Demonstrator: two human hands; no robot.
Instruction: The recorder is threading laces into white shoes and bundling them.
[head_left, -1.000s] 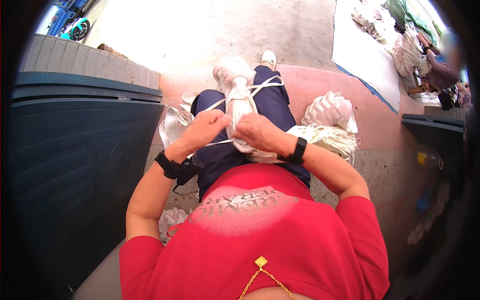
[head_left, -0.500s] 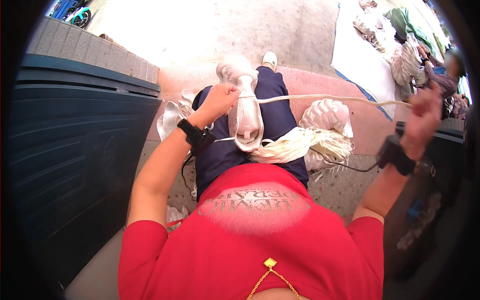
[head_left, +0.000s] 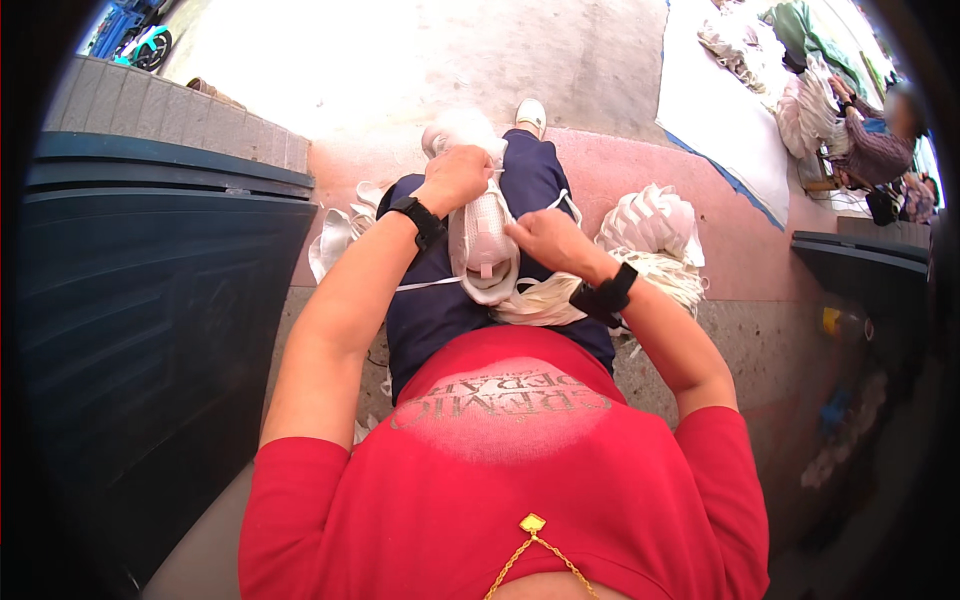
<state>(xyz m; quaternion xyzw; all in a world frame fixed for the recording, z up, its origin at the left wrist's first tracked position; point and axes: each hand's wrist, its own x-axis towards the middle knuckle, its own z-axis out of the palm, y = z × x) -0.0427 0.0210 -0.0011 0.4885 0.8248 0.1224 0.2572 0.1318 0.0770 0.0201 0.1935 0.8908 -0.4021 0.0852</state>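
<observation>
A white shoe upper (head_left: 488,240) lies lengthwise across my lap, its heel opening toward me. Over its far end my left hand (head_left: 460,178) is closed, with a bit of white shoelace (head_left: 498,172) showing by the fingertips. My right hand (head_left: 552,240) is closed at the upper's right edge, thumb and fingers pinching there; its fingertips are partly hidden. Another stretch of lace (head_left: 572,206) loops over my right thigh. A thin white strand (head_left: 430,285) runs left from the heel. Beside the heel lies a bundle of cream laces (head_left: 545,305).
A stack of white uppers (head_left: 652,228) sits by my right leg, and more white pieces (head_left: 340,240) lie at my left. A dark blue panel (head_left: 160,300) stands close on the left. Far right, a person (head_left: 870,145) handles white bundles beside a white sheet (head_left: 715,130).
My right hand has come back from far right to the upper's edge, and the stretched lace now hangs slack. My left hand has shifted slightly up and over the upper's far end.
</observation>
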